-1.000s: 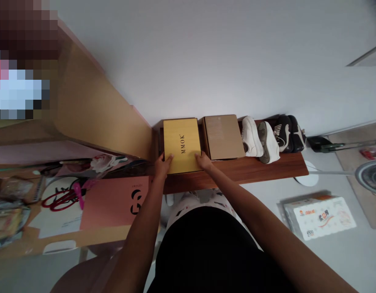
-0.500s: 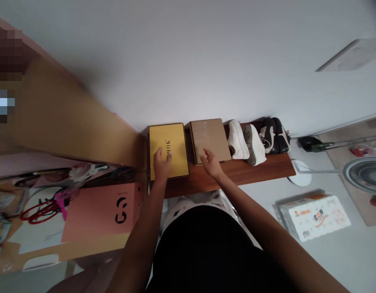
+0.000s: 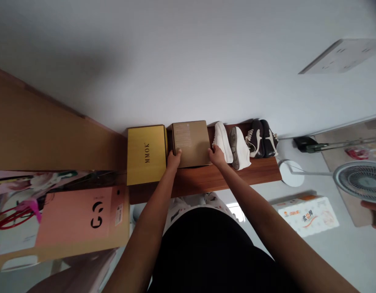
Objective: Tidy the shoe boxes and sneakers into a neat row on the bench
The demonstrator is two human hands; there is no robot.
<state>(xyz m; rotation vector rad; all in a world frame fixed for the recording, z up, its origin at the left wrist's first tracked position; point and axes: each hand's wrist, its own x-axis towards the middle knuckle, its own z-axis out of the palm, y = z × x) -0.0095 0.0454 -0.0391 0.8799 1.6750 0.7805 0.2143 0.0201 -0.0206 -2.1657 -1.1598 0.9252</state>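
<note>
A brown cardboard box [image 3: 195,142] sits on a reddish-brown wooden shelf [image 3: 200,181] against the wall. My left hand [image 3: 174,158] grips its left side, thumb on the lid near the front corner. My right hand [image 3: 217,156] holds the opposite side, with its fingers partly hidden between the box and a white shoe [image 3: 223,140]. Left of my left hand lies a yellow box [image 3: 145,169] lettered MMOK. A second white shoe [image 3: 242,152] leans on its side, and a pair of dark shoes [image 3: 256,140] stands farther right.
On the left are a tall tan panel [image 3: 53,138] and a pink box [image 3: 68,219]. To the right stand a fan [image 3: 363,181] and a white tissue pack [image 3: 310,217] on the floor. Beneath the fan, part of another person [image 3: 374,211] shows at the edge.
Both hands, which hovered open over the yellow and brown boxes, are now on the sides of the brown box. The view has shifted to the right.
</note>
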